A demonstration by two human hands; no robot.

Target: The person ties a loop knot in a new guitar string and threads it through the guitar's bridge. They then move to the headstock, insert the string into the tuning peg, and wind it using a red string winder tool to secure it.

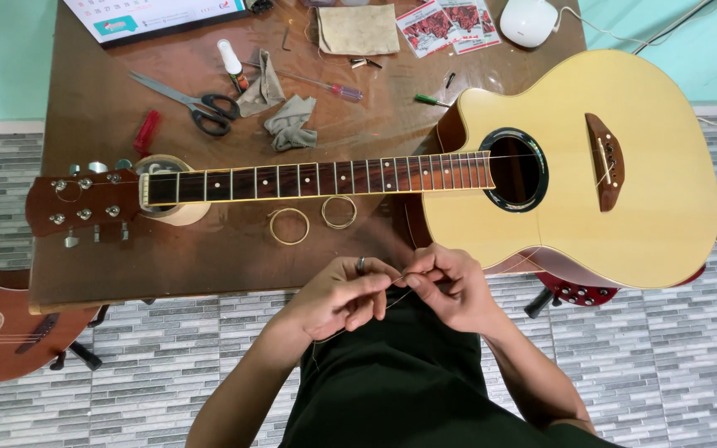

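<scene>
Head view: the left hand (338, 297) and right hand (450, 286) were pinched together on a thin metal guitar string (397, 282) over the lap. The pale wooden acoustic guitar (574, 174) lay beyond them on the brown table (209, 249), neck running leftward.

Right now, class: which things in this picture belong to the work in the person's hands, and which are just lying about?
In use:
- thin guitar string, pinched by left hand and right hand
- acoustic guitar on the table
- two coiled strings

Lying about:
- scissors
- crumpled cloths
- small bottle
- screwdriver
- string packets
- white device
</scene>
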